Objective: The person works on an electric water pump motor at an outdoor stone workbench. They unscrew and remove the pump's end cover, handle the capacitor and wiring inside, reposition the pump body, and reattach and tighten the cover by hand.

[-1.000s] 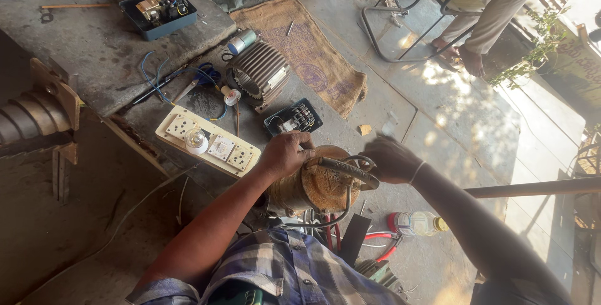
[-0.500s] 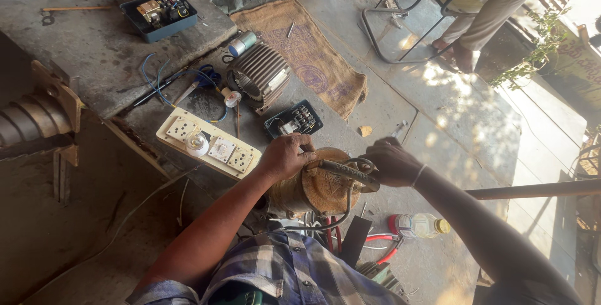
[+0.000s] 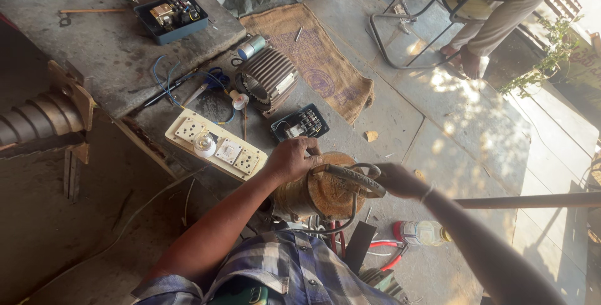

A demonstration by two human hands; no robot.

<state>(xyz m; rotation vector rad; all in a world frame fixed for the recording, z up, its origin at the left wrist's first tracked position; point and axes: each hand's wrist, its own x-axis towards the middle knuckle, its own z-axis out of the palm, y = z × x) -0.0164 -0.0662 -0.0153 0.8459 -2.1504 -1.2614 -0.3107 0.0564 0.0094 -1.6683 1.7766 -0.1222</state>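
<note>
While we look down: work is in the middle.
Left hand (image 3: 289,160): we press it closed on top of the rusty round motor (image 3: 322,193).
Right hand (image 3: 397,180): we grip the black tool handle (image 3: 352,178) lying across the motor.
Motor: on the floor, just by our knees.
Left to do: parts sit out, the ribbed motor shell (image 3: 268,79) and the socket board (image 3: 215,144).

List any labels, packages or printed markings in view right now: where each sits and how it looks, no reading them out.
Burlap sack: flat on the floor beyond the motor housing, tan with a faded purple round print.
Plate on ribbed motor housing: small pale rectangle on its side.
Plastic bottle: lying on the floor under the right forearm, clear, red cap.
No screens or signs.
</note>
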